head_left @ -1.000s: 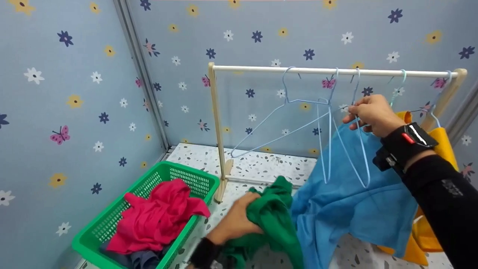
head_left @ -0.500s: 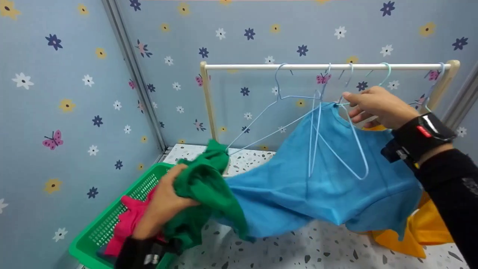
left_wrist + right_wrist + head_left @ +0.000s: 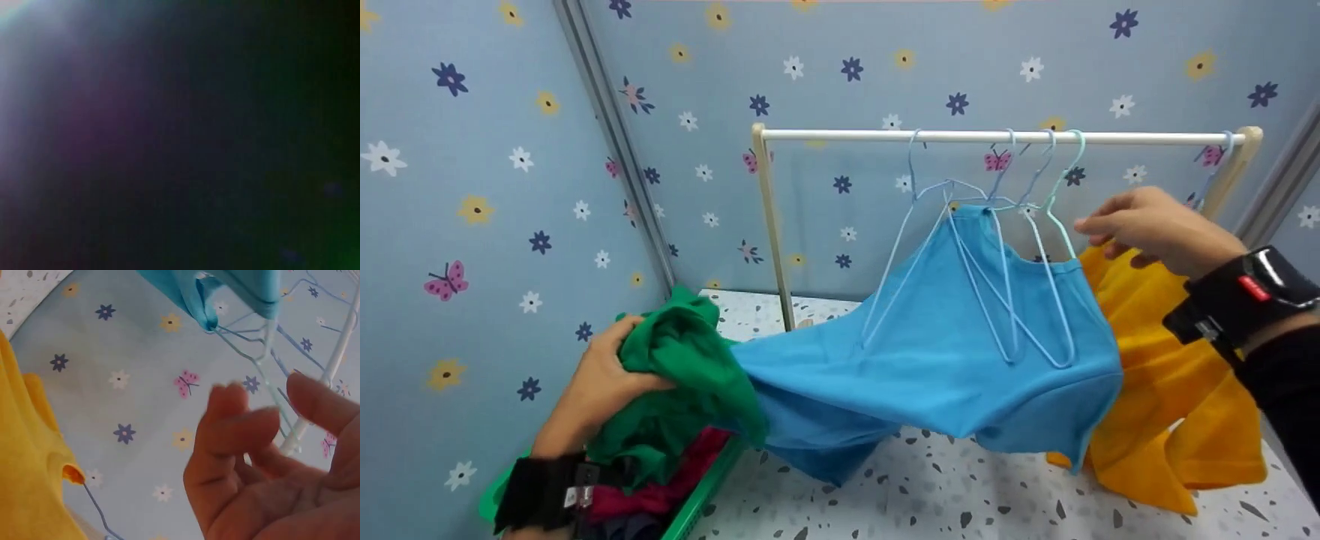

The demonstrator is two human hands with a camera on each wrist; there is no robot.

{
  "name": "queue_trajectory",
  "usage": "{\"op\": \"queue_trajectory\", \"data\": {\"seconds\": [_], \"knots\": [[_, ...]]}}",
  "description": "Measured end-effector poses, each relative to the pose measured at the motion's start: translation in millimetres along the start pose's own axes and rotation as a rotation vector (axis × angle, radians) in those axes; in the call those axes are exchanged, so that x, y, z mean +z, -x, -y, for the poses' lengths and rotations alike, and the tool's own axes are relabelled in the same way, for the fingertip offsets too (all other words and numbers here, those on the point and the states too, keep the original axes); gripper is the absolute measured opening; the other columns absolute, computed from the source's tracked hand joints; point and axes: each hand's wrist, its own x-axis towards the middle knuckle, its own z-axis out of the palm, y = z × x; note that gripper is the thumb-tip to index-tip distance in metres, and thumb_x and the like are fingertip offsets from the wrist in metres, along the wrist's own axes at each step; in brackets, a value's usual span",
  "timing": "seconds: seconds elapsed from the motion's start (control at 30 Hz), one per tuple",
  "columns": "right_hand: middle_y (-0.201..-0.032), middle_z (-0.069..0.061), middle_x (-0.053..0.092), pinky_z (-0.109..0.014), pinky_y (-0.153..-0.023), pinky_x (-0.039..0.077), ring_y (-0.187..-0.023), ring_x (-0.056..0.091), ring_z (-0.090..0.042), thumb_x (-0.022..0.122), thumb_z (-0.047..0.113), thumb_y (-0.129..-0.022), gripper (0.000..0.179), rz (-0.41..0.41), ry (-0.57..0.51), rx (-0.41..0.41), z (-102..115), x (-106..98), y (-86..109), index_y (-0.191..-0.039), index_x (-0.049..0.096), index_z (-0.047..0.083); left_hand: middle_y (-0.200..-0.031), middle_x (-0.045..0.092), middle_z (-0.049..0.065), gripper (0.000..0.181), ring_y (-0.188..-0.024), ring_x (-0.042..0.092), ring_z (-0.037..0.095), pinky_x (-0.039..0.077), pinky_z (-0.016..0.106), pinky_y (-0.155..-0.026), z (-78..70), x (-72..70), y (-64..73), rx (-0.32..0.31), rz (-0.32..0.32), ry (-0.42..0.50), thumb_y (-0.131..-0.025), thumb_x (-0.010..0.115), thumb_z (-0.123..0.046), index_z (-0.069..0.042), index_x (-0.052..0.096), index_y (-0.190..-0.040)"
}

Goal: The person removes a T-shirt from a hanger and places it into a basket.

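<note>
My left hand point(image 3: 604, 379) grips a bunched green garment point(image 3: 679, 367) above the basket. A blue shirt point(image 3: 930, 360) hangs from a mint-green hanger point(image 3: 1059, 214) on the rack; its lower left side stretches out to the green cloth, and whether my left hand also holds it is hidden. My right hand point(image 3: 1159, 229) is just right of that hanger, fingers loosely curled around nothing. In the right wrist view, the right fingers point(image 3: 214, 433) are apart from the mint hanger point(image 3: 256, 363). The left wrist view is too dark to read.
Bare light-blue hangers point(image 3: 885, 262) crowd beside the blue shirt along the white rail point(image 3: 840, 136). A yellow garment point(image 3: 1170, 382) hangs at the rack's right end. Below my left hand, a green basket point(image 3: 709, 487) holds pink cloth point(image 3: 619, 502) and dark cloth.
My left hand has moved left over the basket with the green garment. The blue shirt's side has swung left, and its hanger and neighbouring ones have shifted left. My right hand has come away from the hangers.
</note>
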Motion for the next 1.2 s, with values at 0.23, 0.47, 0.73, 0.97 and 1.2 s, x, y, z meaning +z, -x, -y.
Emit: {"op": "queue_trajectory", "data": {"seconds": [0.23, 0.47, 0.73, 0.97, 1.2], "knots": [[-0.110, -0.012, 0.066, -0.029, -0.072, 0.052, -0.089, 0.059, -0.024, 0.055, 0.037, -0.112, 0.051, 0.061, -0.003, -0.033, 10, 24, -6.2, -0.139, 0.057, -0.007, -0.144, 0.057, 0.022, 0.080, -0.119, 0.057, 0.029, 0.050, 0.042, -0.095, 43.7, -2.0, -2.5, -0.063, 0.221, 0.011, -0.081, 0.093, -0.017, -0.001, 0.053, -0.148], [-0.088, -0.005, 0.061, -0.026, -0.065, 0.052, -0.076, 0.056, -0.019, 0.054, 0.021, -0.113, 0.029, 0.062, -0.075, -0.053, 13, 33, -9.7, -0.119, 0.061, -0.006, -0.145, 0.057, 0.019, 0.086, -0.116, 0.061, 0.018, 0.055, 0.036, -0.094, 58.9, -17.2, -1.9, -0.123, 0.212, 0.148, -0.087, 0.087, -0.011, 0.004, 0.041, -0.158], [-0.088, -0.007, 0.057, -0.026, -0.067, 0.055, -0.076, 0.056, -0.019, 0.047, 0.019, -0.115, 0.027, 0.078, -0.100, -0.037, 7, 33, -9.0, -0.120, 0.056, -0.006, -0.125, 0.067, -0.005, 0.069, -0.105, 0.071, 0.013, 0.061, 0.033, -0.087, 67.3, -35.2, 1.6, -0.121, 0.111, 0.301, -0.099, 0.074, -0.007, 0.000, 0.041, -0.159], [-0.088, -0.006, 0.055, -0.025, -0.068, 0.056, -0.075, 0.057, -0.018, 0.049, 0.023, -0.115, 0.027, 0.072, -0.109, -0.021, 6, 34, -9.3, -0.118, 0.053, -0.004, -0.127, 0.062, 0.026, 0.072, -0.106, 0.058, 0.030, 0.049, 0.046, -0.088, 60.7, -11.1, -5.4, -0.052, -0.005, -0.180, -0.076, 0.092, -0.012, 0.007, 0.061, -0.139], [-0.079, -0.002, 0.056, -0.023, -0.065, 0.055, -0.070, 0.057, -0.015, 0.053, 0.023, -0.114, 0.024, 0.075, -0.185, -0.018, 8, 39, -12.9, -0.107, 0.057, 0.001, -0.119, 0.061, 0.021, 0.070, -0.111, 0.059, 0.043, 0.052, 0.065, -0.096, 55.0, 57.4, -15.0, 0.022, 0.229, -0.446, -0.063, 0.083, 0.004, 0.006, 0.066, -0.131]]}}
